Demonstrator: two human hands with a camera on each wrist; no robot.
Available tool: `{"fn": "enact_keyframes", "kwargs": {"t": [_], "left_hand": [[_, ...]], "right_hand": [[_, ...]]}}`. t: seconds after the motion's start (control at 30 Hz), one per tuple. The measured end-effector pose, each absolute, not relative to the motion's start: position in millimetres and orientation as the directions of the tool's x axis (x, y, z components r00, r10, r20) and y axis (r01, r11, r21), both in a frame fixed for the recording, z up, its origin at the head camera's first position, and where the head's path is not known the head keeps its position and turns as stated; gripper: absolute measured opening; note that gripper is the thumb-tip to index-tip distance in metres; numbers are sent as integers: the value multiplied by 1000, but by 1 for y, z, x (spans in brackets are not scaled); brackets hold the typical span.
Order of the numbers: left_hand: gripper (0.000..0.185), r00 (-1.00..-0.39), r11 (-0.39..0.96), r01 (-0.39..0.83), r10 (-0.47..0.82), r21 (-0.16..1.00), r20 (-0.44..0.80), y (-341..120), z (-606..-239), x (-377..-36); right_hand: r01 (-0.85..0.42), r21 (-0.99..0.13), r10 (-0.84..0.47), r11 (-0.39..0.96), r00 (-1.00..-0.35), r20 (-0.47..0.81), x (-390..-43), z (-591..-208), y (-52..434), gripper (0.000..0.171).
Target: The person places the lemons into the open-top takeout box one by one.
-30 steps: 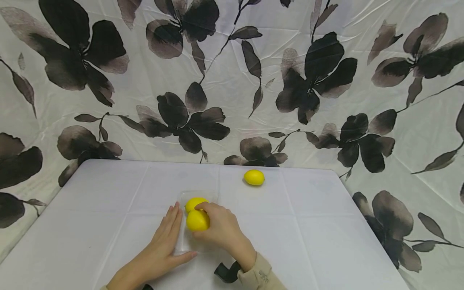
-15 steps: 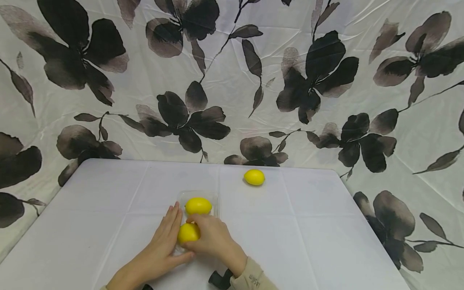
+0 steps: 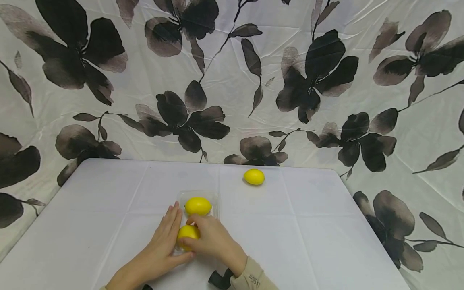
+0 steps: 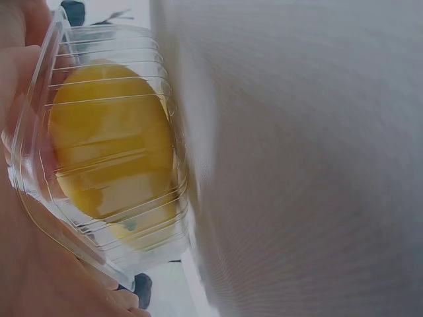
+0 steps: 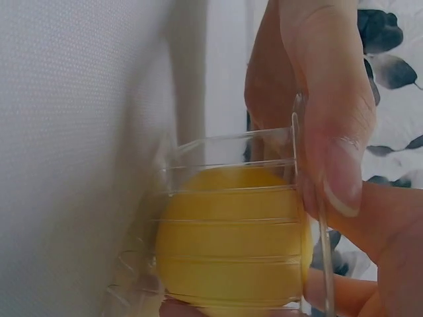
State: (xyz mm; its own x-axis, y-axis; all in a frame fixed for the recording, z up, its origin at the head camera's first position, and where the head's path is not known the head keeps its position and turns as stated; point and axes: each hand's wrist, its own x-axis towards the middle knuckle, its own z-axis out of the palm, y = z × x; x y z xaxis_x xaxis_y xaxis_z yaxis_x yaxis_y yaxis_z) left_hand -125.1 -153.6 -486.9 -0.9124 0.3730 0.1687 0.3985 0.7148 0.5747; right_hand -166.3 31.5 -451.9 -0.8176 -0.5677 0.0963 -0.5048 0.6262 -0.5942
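Observation:
A clear ribbed plastic container (image 3: 216,198) sits on the white table with two yellow lemons in it. My right hand (image 3: 214,238) holds the near lemon (image 3: 188,233) between thumb and fingers, low inside the container. Farther back in the same container lies the second lemon (image 3: 197,206), on its side. My left hand (image 3: 161,243) rests along the container's left side, fingers straight, thumb stretched across the near end. Through the clear wall in the left wrist view a lemon (image 4: 109,135) shows; the right wrist view also has a lemon (image 5: 231,241) behind the ribs.
A third lemon (image 3: 254,177) lies by the table's back edge, right of the container. Behind the white table (image 3: 308,241) hangs a floral cloth (image 3: 232,80). A black strap-like piece (image 3: 219,279) is at my right wrist.
My right hand has brought its lemon toward me and down into the container's near end, uncovering the far lemon. Over the last half second it sinks slightly. My left hand stays put.

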Motion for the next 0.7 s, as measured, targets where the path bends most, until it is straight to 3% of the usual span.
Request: {"fn": "enact_keyframes", "kwargs": {"t": [0.4,0.7], "left_hand": [[114,-908,704,408,376,581,183,-152,-485,-123],[114,-906,714,419,372,561,203,-153,-487,-124]], "right_hand": [[-485,-549,-519,681,-848,105,-166,-451,34,43],[-501,-553,-525,666,-841,131,-169,-450,36,36]]}}
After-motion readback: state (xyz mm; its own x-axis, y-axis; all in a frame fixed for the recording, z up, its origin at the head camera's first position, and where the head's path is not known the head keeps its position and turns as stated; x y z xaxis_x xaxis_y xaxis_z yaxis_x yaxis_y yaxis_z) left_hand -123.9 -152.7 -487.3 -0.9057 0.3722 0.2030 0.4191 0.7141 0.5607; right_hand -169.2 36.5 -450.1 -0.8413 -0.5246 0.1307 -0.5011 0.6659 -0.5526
